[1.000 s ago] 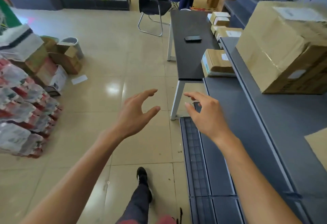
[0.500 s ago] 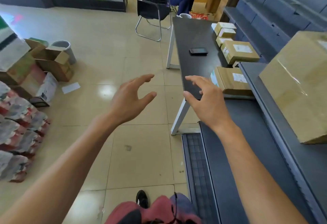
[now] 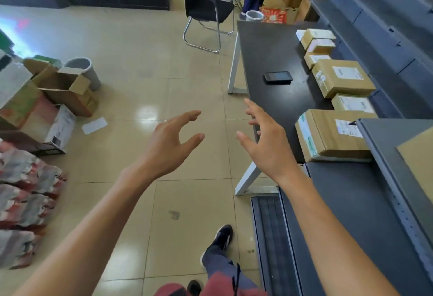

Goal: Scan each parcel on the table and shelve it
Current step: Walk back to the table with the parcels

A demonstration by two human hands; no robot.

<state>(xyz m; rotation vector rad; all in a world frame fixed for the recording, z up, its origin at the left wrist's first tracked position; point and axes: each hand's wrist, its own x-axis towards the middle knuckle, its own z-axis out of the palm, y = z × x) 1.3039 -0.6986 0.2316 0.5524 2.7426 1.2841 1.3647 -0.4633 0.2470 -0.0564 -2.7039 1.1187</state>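
Both hands are held out in the air with nothing in them. The left hand (image 3: 168,146) is over the tan floor (image 3: 145,61), with its fingers spread and bent a little and the thumb sticking out. The right hand (image 3: 264,141) is near the front corner of the black table (image 3: 269,50), with its fingers spread wide too. The two hands are a little apart and face each other. The parcels are brown cardboard boxes in a row along the right side of the table, next to the gray shelves (image 3: 375,26). The nearest parcel (image 3: 332,134) is a big box with a white label on top and a green and white label on its side, and it sits just to the right of the right hand without touching it. Behind it is a smaller parcel (image 3: 352,103), then a wide parcel (image 3: 342,78), then a few small parcels (image 3: 317,40) at the far end. A black phone (image 3: 278,77) lies flat on the table, well apart from the hands. On the left side of the floor sit open cardboard boxes (image 3: 65,89) and a gray bin (image 3: 84,71). A black chair (image 3: 206,7) stands past the far end of the table. One dark shoe (image 3: 222,237) steps on the floor below the arms.
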